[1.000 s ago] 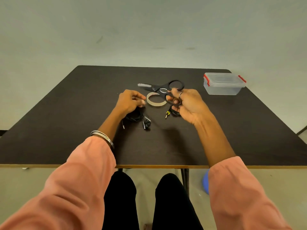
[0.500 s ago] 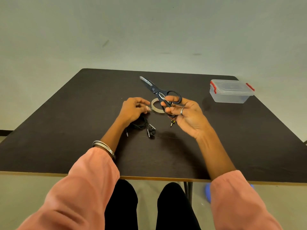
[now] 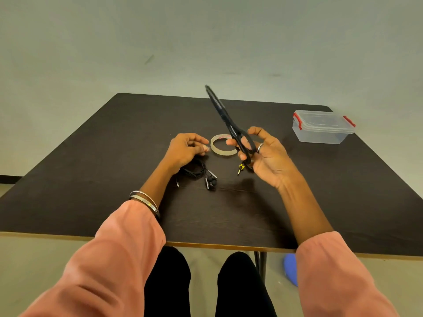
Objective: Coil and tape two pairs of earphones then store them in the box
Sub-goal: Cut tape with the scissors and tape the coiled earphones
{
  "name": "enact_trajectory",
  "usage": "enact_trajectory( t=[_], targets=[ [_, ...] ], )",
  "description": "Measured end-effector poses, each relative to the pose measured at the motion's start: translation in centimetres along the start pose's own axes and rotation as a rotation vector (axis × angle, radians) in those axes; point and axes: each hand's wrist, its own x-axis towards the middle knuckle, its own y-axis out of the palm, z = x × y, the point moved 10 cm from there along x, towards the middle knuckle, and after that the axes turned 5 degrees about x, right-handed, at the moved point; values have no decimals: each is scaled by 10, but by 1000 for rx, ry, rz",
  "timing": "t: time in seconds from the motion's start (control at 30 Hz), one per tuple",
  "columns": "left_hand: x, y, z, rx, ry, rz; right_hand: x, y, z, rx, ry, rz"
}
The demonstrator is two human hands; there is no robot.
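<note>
My right hand (image 3: 267,156) grips the handles of black scissors (image 3: 225,115), blades closed and pointing up and away over the table. A roll of clear tape (image 3: 215,148) lies flat between my hands. My left hand (image 3: 186,148) pinches the tape's loose end right beside the roll. Under that hand lies a coiled pair of black earphones (image 3: 201,173), its buds and plug sticking out toward me. A second earphone's yellow plug (image 3: 240,168) shows beneath my right hand; the remainder of it is hidden.
A clear plastic box (image 3: 322,128) with red latches and its lid on stands at the table's far right. The dark table (image 3: 91,168) has its front edge near my knees. A blue object (image 3: 290,268) lies on the floor under the table.
My right hand lifted the scissors off the table and swung the blades upward, toward me. My left hand stayed by the tape roll.
</note>
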Motion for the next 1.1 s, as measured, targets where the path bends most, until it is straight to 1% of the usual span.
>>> enact_trajectory(
  t=[0.07, 0.2, 0.27, 0.37, 0.4, 0.43, 0.5, 0.63, 0.77, 0.93, 1.1],
  targets=[
    [0, -1, 1, 2, -2, -5, 3, -7, 3, -127, -7, -34],
    [1, -5, 2, 1, 11, -47, 7, -16, 24, -603, -73, -123],
    [2, -7, 2, 3, 26, -77, 6, -13, 33, -836, -71, -93],
    [1, -12, 3, 2, 28, -128, 4, -13, 35, -1445, 38, -24],
    [1, -14, 3, 6, 29, -145, 2, -12, 38, -1615, 48, -13],
    [1, -15, 3, 11, 32, -161, 0, -10, 42, -1735, 35, -6],
    [-1, -17, 2, 19, 35, -184, -4, -1, 51, -1899, -9, 13],
    [-3, -18, 1, 34, 39, -208, -5, 13, 60, -2149, -85, 21],
    [-5, -20, 1, 54, 34, -232, 2, 27, 56, -2274, -149, 23],
    [-4, -18, 3, 62, 35, -227, 10, 35, 50, -2344, -185, 19],
    [-4, -18, 3, 44, 59, -228, 13, 37, 47, -2340, -225, 34]
  ],
)
